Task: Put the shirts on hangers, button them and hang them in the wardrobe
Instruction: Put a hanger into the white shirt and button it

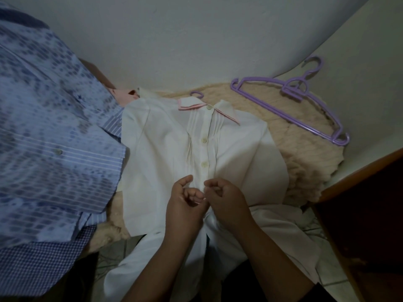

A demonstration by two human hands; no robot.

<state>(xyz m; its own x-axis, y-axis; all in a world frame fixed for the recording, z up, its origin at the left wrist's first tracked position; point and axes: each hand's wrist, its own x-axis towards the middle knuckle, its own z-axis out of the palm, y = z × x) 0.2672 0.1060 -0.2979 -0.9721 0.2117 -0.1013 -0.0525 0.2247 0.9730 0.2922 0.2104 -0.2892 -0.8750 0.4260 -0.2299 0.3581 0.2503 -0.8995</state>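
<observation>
White shirt [165,149] is lying on a cream knitted blanket [305,153], hanger hook [197,94] showing at the collar, while both hands, left [185,201] and right [226,199], are apparently pinching the placket's next button, which may slip from its hole.

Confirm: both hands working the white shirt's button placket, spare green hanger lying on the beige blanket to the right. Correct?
Not quite. The head view shows the spare hanger is purple, not green. The rest holds: left hand and right hand work the white shirt placket, and the hanger lies on the beige blanket to the right.
</observation>
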